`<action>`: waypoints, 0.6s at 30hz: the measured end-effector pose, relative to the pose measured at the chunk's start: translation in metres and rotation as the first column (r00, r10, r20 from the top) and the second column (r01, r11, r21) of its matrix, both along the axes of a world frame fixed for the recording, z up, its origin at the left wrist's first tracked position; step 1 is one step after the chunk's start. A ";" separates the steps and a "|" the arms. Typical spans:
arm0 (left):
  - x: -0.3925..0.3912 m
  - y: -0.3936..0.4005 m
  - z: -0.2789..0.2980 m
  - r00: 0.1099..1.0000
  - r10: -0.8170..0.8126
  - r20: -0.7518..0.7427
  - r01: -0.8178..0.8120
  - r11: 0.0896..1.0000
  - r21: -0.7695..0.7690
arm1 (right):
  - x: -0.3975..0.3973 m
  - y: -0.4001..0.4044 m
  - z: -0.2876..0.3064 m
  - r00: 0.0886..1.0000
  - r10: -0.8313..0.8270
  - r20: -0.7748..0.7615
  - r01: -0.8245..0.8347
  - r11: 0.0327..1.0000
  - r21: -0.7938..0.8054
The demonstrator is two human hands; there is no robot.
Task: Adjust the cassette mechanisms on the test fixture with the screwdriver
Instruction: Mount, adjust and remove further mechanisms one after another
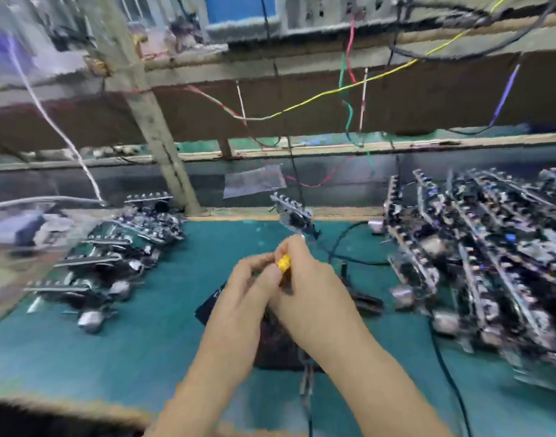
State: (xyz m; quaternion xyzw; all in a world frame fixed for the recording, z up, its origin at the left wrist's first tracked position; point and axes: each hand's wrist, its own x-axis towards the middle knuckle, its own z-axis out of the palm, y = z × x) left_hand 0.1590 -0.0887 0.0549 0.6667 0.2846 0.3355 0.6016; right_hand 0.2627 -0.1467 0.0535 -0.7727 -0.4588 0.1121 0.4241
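— Green mat (112, 357), wooden shelf rail behind, loose wires (317, 96) hanging across. What did you log at centre?

— Item one: my right hand (311, 294), curled round a yellow-handled screwdriver (284, 262). Item two: my left hand (248, 288), fingertips bunched against the same handle. Whether it gripped the tool or only steadied it, I could not tell; the view was blurred. Item three: the dark fixture (213, 305), flat on the mat beneath both hands, mostly hidden by them. The screwdriver tip was out of sight.

— Mechanisms?

— One pile (119, 247) at left, a larger heap (478, 253) at right, and a single unit (291, 211) standing just beyond my fingers.

— Risks, as you judged them?

— The tip could slip off its screw, since I saw neither, and motion blur suggested my head was not steady. A black cable (349, 238) curled near my right wrist and could snag a sleeveless forearm swing. The right heap sat close enough that a wide elbow might topple it.

— Obstructions?

— My own hands, covering the work.
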 end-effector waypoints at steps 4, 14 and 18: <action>-0.059 0.046 -0.010 0.989 0.094 -0.114 -0.066 0.971 0.229 | -0.048 0.035 0.001 0.983 0.154 -0.101 -0.156 0.987 -0.021; -0.166 0.189 -0.076 0.431 0.820 -0.376 -0.588 0.571 0.572 | -0.068 0.044 -0.018 0.963 0.190 -0.192 -0.196 0.981 -0.011; -0.170 0.208 -0.097 0.581 0.800 -0.150 -0.654 0.569 0.499 | -0.067 0.037 -0.018 0.962 0.182 -0.203 -0.191 0.981 -0.025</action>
